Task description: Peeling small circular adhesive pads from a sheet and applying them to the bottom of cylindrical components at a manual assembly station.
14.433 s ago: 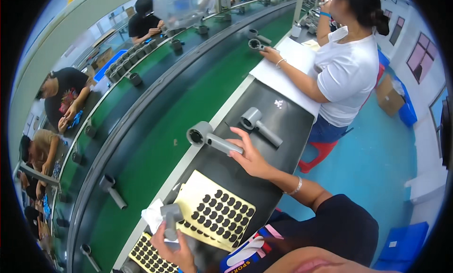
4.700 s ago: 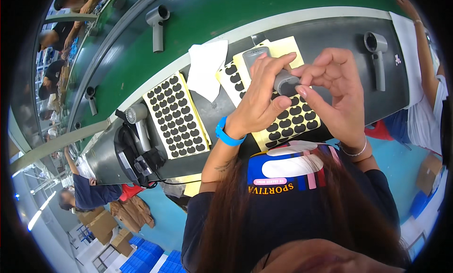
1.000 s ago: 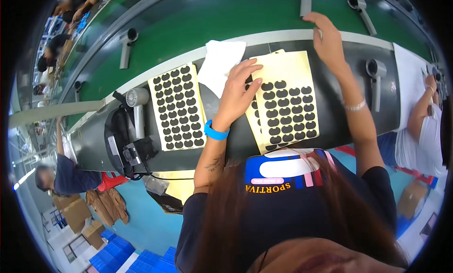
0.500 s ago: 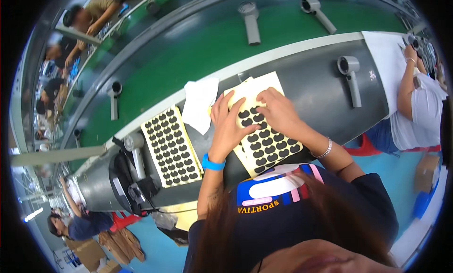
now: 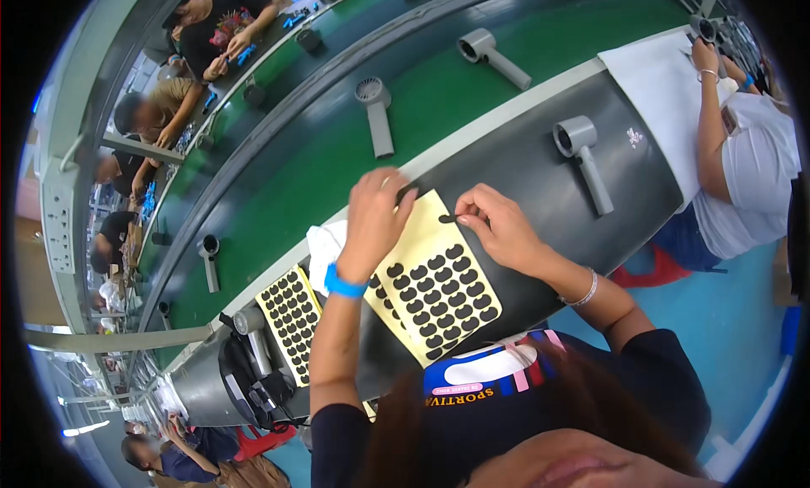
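Note:
A yellow backing sheet (image 5: 439,235) carrying rows of black rounded stickers lies on the dark table in front of me, partly over another such sheet. At its upper right edge, my right hand (image 5: 502,226) is closed, thumb and forefinger pinching one black sticker (image 5: 447,219). My left hand (image 5: 375,218), wearing a blue wristband, is over the sheet's upper left side near the belt's edge. Its thumb stands apart from the fingers and nothing shows in it; the fingertips are slightly blurred. Beneath the left wrist lies a crumpled white sheet (image 5: 319,250).
Grey handheld fans (image 5: 375,108) lie on the green belt (image 5: 295,167). Another fan (image 5: 582,155) rests at the table's right. To the left are a further sticker sheet (image 5: 291,319), a fan (image 5: 253,332) and a black bag (image 5: 240,374). Co-workers (image 5: 734,150) sit around.
My left hand has lifted off the sheet and moved left. A black sticker now shows pinched in my right hand. The whole view has shifted, and the sheet's upper part is uncovered.

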Available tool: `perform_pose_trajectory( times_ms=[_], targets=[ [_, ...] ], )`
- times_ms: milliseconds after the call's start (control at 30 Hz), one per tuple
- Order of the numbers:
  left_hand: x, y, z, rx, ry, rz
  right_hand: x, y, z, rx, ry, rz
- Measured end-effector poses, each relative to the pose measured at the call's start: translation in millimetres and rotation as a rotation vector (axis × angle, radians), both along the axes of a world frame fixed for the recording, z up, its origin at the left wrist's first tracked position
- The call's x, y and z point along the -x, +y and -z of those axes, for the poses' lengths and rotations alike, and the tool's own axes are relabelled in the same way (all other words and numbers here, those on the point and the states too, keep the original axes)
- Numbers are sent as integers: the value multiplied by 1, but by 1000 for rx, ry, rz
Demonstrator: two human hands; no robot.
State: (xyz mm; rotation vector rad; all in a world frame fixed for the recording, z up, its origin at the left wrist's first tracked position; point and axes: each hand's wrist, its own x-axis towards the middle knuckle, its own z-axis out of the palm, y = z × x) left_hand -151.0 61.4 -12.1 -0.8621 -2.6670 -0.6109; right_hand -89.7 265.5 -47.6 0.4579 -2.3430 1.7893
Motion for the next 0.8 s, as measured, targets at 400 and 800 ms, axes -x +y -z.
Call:
perform_pose_trajectory(
  times_ms=[400,800],
  targets=[
    [173,185,42,240,-10,346,-4,-11,41,79,-1,-22],
    [56,77,-60,-939,-278,107,-3,2,32,-4,59,62]
  ],
)
